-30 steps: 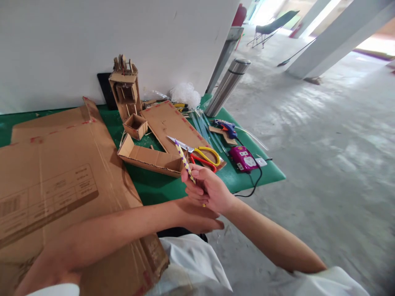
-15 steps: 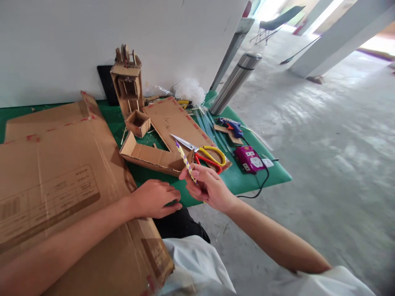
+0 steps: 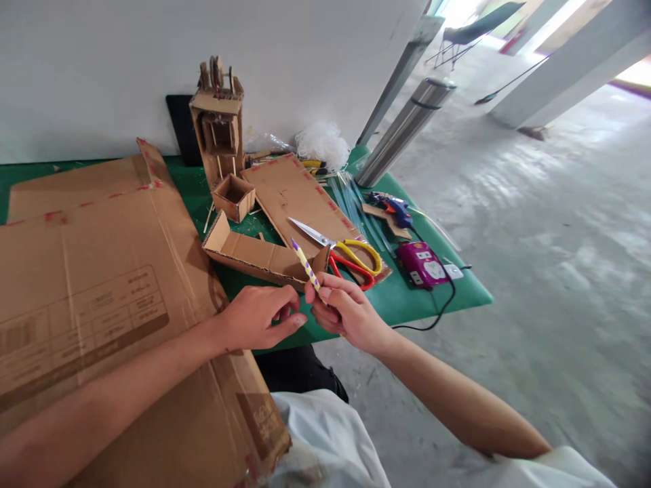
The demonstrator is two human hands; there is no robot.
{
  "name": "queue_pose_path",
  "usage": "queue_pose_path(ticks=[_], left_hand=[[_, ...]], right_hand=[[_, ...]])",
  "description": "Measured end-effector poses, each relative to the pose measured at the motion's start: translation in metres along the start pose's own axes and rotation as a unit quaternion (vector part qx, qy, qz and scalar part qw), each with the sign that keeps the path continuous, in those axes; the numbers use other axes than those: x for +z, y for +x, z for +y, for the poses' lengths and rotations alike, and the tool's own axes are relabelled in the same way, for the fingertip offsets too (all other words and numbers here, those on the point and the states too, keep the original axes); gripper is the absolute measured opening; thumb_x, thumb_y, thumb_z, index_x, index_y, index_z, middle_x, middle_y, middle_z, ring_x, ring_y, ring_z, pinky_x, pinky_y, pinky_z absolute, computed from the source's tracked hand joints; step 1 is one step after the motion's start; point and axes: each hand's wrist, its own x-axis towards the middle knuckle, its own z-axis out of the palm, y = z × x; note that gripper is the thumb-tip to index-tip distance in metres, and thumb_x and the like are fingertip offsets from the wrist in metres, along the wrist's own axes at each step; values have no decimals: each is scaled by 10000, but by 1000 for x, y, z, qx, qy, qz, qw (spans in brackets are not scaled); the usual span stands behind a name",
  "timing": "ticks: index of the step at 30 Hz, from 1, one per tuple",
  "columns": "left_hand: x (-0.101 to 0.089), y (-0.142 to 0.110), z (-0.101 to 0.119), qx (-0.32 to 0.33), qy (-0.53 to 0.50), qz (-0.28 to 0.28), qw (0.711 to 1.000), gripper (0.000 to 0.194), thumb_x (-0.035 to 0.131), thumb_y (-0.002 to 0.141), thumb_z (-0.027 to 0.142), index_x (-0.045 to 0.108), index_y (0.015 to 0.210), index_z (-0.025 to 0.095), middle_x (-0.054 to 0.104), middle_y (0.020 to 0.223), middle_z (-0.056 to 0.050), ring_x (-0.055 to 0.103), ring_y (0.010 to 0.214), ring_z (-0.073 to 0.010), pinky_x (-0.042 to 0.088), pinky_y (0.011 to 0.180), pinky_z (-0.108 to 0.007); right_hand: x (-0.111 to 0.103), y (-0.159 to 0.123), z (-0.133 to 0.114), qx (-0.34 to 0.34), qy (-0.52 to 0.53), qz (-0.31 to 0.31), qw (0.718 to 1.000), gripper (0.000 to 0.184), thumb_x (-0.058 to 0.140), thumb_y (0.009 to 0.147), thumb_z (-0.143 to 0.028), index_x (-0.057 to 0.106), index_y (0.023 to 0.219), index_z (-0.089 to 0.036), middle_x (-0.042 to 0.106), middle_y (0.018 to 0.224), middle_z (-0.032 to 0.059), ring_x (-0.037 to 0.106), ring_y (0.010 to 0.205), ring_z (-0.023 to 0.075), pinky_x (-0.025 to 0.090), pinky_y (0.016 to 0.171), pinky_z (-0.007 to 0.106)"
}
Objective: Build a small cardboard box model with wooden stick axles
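Observation:
My right hand [image 3: 348,312] is closed around a yellow pencil [image 3: 304,263] with purple spots, its purple tip pointing up and away from me. Close beside it, my left hand [image 3: 262,317] holds nothing; its fingers are loosely curled, with the thumb apart from them. The left forearm lies over a large flattened cardboard box [image 3: 112,237]. Just beyond both hands is a long open cardboard tray [image 3: 254,254]. Scissors [image 3: 325,238] with one yellow and one red handle rest partly on a flat cardboard piece [image 3: 289,193], near my right fingers.
A cardboard tower [image 3: 216,129] stands by the wall, a small cardboard box [image 3: 234,196] before it. On the green table [image 3: 458,288] are a steel flask [image 3: 404,132], a glue gun [image 3: 394,207], clear sticks [image 3: 356,203] and a purple power strip [image 3: 422,263] with a cord.
My left hand has shifted slightly toward the right hand, and its thumb has lifted. The right hand keeps hold of the pencil. The whole view has moved a little.

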Motion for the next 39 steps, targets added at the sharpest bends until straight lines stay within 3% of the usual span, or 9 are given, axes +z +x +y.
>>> queue_pose_path(ticks=[14, 28, 33, 39], left_hand=[[0, 0, -1, 7, -8, -14, 1000, 185, 452, 997, 384, 511, 952, 214, 660, 787, 25, 640, 707, -146, 427, 641, -256], [-3, 1, 1, -13, -35, 13, 999, 226, 434, 1000, 412, 499, 923, 209, 625, 772, 29, 573, 633, -119, 395, 600, -244], [-1, 0, 0, 6, -22, 52, 998, 209, 458, 995, 382, 500, 889, 206, 628, 743, 39, 585, 608, -110, 394, 577, -232], [8, -2, -2, 69, 60, 181, 979, 154, 552, 969, 324, 519, 879, 202, 624, 704, 54, 578, 567, -94, 398, 560, -218]], right_hand=[[-2, 1, 7, -1, -14, -8, 1000, 188, 504, 883, -355, 572, 835, -186, 329, 495, -110, 216, 384, 50, 178, 369, 179], [-4, -3, 4, 11, -68, -12, 998, 223, 454, 887, -332, 605, 917, -170, 405, 515, -81, 256, 423, 70, 181, 392, 198], [-2, -3, 2, 11, -78, -12, 997, 229, 457, 879, -342, 596, 915, -163, 416, 515, -80, 267, 423, 68, 180, 389, 201], [1, -4, 0, 27, -85, -1, 996, 209, 467, 865, -334, 573, 937, -169, 454, 527, -81, 290, 406, 62, 199, 379, 200]])
